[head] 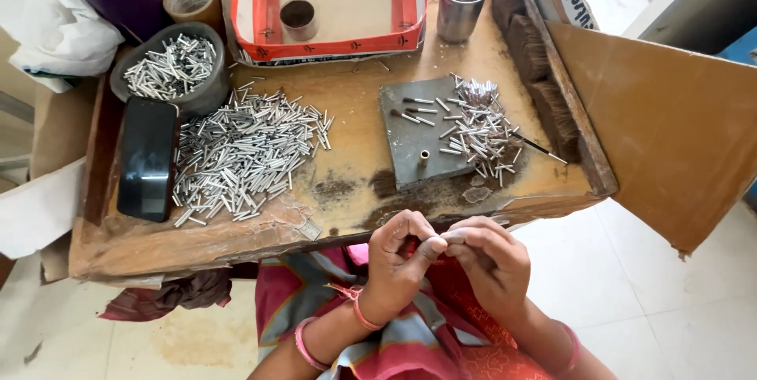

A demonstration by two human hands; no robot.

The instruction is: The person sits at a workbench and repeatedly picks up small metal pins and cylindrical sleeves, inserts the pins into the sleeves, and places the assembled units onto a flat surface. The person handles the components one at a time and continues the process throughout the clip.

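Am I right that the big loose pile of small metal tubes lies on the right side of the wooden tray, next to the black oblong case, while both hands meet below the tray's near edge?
Not quite: the big pile of metal tubes lies on the tray's left side, beside the black oblong case. The head view shows it. The left hand and right hand do meet below the near edge.

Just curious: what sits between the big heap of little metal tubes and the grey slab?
In the head view, only bare, stained board lies between the tube heap and the grey slab; the hands work below.
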